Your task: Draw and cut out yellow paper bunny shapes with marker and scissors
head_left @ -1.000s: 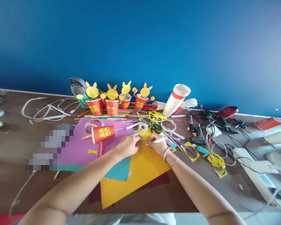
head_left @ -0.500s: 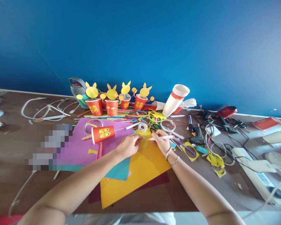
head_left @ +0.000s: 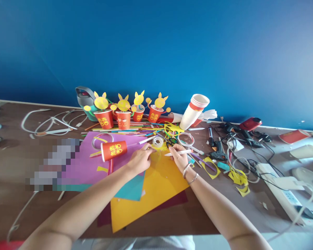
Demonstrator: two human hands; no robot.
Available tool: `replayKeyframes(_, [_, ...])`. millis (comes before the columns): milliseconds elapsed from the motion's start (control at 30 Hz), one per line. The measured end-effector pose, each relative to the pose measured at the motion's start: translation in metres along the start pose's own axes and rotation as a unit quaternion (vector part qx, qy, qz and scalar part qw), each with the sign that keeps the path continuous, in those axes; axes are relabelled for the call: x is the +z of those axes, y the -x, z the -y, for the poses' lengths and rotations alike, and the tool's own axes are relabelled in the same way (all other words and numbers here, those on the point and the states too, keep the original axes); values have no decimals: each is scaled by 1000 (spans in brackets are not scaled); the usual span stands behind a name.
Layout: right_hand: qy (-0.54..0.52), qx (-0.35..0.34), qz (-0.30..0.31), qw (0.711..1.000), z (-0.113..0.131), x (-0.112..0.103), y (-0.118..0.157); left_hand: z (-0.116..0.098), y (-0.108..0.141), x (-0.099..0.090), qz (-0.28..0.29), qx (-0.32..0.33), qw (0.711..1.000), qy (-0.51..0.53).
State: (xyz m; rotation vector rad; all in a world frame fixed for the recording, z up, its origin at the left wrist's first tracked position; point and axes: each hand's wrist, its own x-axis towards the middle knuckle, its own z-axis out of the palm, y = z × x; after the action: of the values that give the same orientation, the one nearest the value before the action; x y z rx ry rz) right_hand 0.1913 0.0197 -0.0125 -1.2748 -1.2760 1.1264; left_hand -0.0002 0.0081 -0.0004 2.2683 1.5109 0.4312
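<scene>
My right hand (head_left: 178, 157) is closed around a white marker (head_left: 185, 151) with an orange end, its tip pointing left. My left hand (head_left: 141, 159) is curled at the upper left edge of the yellow sheet (head_left: 143, 205); whatever its fingertips pinch is too small to make out. Between the hands lies a small yellow paper piece (head_left: 160, 148). Just behind it are a roll of clear tape (head_left: 158, 141) and dark-handled scissors (head_left: 171, 142). A red paper cup (head_left: 114, 151) lies on its side on the purple sheet (head_left: 80, 163), left of my left hand.
Red cups with yellow paper figures (head_left: 123, 119) stand along the wall, beside a leaning stack of white cups (head_left: 191, 114). Colored sticks (head_left: 125, 131) lie before them. Right are a glue gun (head_left: 219, 152), cables, yellow scraps (head_left: 238, 178) and a power strip (head_left: 279, 189).
My left hand has drawn slightly back to the left from the small yellow paper piece. My right hand keeps the marker in nearly the same place. The view has shifted slightly.
</scene>
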Motion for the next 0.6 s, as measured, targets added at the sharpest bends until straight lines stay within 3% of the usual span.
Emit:
replayKeyframes(267, [14, 0, 11, 1000, -1, 0, 0, -5, 2, -1, 30, -2, 999, -36])
replayKeyframes(600, [7, 7, 12, 1000, -1, 1, 0, -5, 4, 3, 8, 8, 1000, -10])
